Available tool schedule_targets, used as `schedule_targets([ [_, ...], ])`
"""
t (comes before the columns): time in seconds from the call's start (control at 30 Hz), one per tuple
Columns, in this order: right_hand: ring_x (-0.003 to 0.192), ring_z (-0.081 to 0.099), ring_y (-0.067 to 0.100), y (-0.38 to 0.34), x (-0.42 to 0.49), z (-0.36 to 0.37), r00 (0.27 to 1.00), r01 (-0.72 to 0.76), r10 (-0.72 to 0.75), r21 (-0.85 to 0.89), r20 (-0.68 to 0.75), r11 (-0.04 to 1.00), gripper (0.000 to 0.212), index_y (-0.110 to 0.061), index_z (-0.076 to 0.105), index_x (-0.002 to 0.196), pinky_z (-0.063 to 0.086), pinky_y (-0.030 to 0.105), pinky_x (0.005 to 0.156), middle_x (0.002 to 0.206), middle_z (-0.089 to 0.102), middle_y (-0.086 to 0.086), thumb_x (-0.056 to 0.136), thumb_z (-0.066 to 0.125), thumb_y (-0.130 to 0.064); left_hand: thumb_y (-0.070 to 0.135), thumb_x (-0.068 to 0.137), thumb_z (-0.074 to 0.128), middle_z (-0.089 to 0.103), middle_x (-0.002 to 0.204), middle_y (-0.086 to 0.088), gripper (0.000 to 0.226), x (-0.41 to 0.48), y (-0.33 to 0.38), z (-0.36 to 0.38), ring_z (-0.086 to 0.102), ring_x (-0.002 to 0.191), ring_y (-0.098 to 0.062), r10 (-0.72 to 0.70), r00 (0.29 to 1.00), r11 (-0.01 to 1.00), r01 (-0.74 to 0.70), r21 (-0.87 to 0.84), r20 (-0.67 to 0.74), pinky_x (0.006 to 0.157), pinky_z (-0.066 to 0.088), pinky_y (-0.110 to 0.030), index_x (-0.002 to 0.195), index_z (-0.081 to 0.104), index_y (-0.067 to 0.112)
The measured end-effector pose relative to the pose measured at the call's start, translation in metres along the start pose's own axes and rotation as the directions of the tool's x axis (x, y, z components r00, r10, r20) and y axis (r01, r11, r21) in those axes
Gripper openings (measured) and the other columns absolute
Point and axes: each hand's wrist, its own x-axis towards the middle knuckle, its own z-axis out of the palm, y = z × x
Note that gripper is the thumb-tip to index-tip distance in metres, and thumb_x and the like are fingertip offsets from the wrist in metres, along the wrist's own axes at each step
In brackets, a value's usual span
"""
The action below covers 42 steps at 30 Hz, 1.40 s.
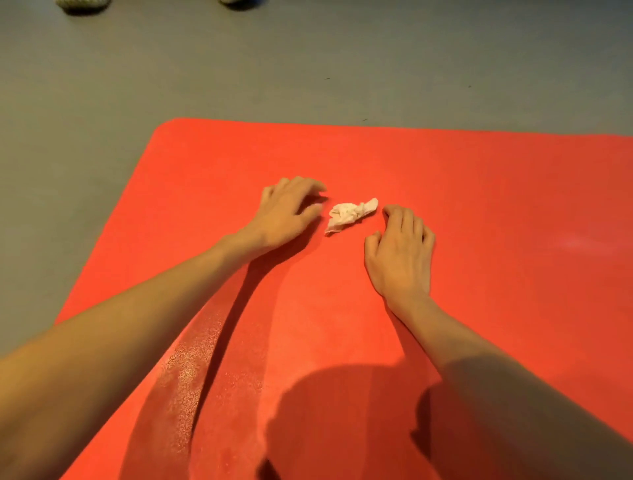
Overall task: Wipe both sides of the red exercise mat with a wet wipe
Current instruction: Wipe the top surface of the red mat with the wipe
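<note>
Item 1, red exercise mat (479,205): lies flat on the grey floor (239,68), under both of your hands. Its rounded far corner sits beyond and outward of your left hand, and its far edge runs across well past your fingertips. A paler speckled streak (185,377) marks its surface behind the left hand, alongside your forearm

Item 2, wet wipe (351,214): white, crumpled into a small wad, lying on the mat between your two hands. It is just beside the fingertips of the left and just beside the forefinger of the right; neither appears to touch it

Item 3, left hand (287,214): yours, palm down on the mat, fingers loosely bent and spread, pointing toward the wipe, gripping nothing

Item 4, right hand (399,253): yours, palm down on the mat, drawn back a little nearer your body than the left. The fingers are loosely curled with tips on the mat, the thumb out to the inner side, gripping nothing

Item 5, shadows (342,411): dark patches on the mat behind both hands, between and beneath your forearms

Item 6, two pale objects (82,4): on the floor well beyond both hands, cut off by the top edge of the view; you cannot tell what they are
</note>
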Motion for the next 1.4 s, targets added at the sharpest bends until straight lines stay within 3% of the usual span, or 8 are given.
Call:
schedule_targets([
  [0.27,0.127,0.043,0.018,0.0,0.0,-0.008,0.966,0.254,-0.259,0.234,-0.012,0.938,0.055,-0.02,0.044,0.136,0.034,0.035,0.1,0.14,0.044,0.003,0.083,0.049,-0.013,0.032,0.1,0.034,0.018,0.158,-0.013,0.057,-0.034,-0.022,0.009,0.014,0.147,-0.024,-0.206,0.958,0.92,0.259,0.294,-0.2,0.12,0.004,-0.039,0.15,0.023,0.005],
  [0.47,0.083,0.053,0.027,0.0,0.044,0.001,0.767,0.582,-0.639,0.36,0.056,0.73,0.025,-0.014,0.065,0.095,0.044,0.035,0.074,0.096,0.054,0.008,0.09,0.047,-0.031,0.047,0.095,0.027,0.012,0.157,-0.021,0.074,-0.034,-0.024,0.009,0.007,0.147,-0.029,-0.365,0.897,0.848,0.431,0.309,-0.251,0.12,-0.002,-0.043,0.149,0.018,-0.002],
  [0.6,0.078,0.05,0.031,0.0,0.096,0.018,0.852,0.463,-0.508,0.274,0.124,0.843,0.02,-0.001,0.055,0.088,0.045,0.04,0.072,0.091,0.048,0.019,0.09,0.054,-0.021,0.052,0.088,0.02,0.012,0.158,-0.02,0.081,-0.032,-0.024,0.009,0.008,0.147,-0.028,-0.384,0.889,0.845,0.447,0.294,-0.248,0.12,0.0,-0.042,0.149,0.019,-0.001],
  [0.7,0.095,0.05,0.043,-0.004,0.139,0.03,0.973,0.127,-0.158,0.181,0.171,0.975,0.031,0.007,0.054,0.102,0.033,0.047,0.083,0.107,0.051,0.027,0.093,0.055,-0.023,0.052,0.088,0.019,0.012,0.158,-0.02,0.081,-0.032,-0.024,0.009,0.007,0.147,-0.028,-0.378,0.89,0.848,0.443,0.291,-0.255,0.12,0.001,-0.042,0.15,0.019,0.0],
  [0.8,0.11,0.049,0.038,-0.027,0.16,0.034,0.986,-0.142,0.111,0.297,0.121,0.944,0.039,0.008,0.051,0.116,0.033,0.037,0.092,0.12,0.052,0.025,0.094,0.052,-0.025,0.051,0.088,0.02,0.013,0.158,-0.02,0.08,-0.032,-0.024,0.01,0.009,0.147,-0.028,-0.375,0.888,0.846,0.446,0.293,-0.267,0.12,0.003,-0.042,0.15,0.02,0.0],
  [0.9,0.111,0.053,0.033,-0.085,0.161,0.05,0.968,-0.143,0.023,0.476,0.25,0.867,0.033,0.003,0.054,0.118,0.045,0.019,0.076,0.121,0.056,0.02,0.096,0.047,-0.02,0.051,0.088,0.019,0.017,0.157,-0.02,0.08,-0.032,-0.023,0.011,0.012,0.147,-0.029,-0.367,0.887,0.837,0.446,0.316,-0.281,0.12,0.006,-0.043,0.149,0.023,-0.001],
  [1.1,0.11,0.047,0.032,-0.118,0.169,0.073,0.961,0.236,-0.251,0.13,0.118,0.963,0.031,-0.01,0.059,0.112,0.037,0.039,0.087,0.119,0.05,0.014,0.094,0.047,-0.032,0.054,0.086,0.015,0.017,0.157,-0.018,0.083,-0.03,-0.026,0.01,0.012,0.147,-0.027,-0.375,0.887,0.832,0.451,0.323,-0.27,0.12,0.006,-0.042,0.149,0.022,0.001],
  [1.4,0.11,0.055,0.037,-0.057,0.201,0.065,0.988,-0.077,0.072,0.03,0.14,0.997,0.027,-0.001,0.051,0.119,0.043,0.042,0.084,0.12,0.056,0.021,0.099,0.038,-0.014,0.053,0.086,0.016,0.018,0.157,-0.018,0.082,-0.03,-0.023,0.01,0.013,0.147,-0.028,-0.379,0.883,0.829,0.457,0.321,-0.277,0.12,0.006,-0.042,0.149,0.024,0.0],
])
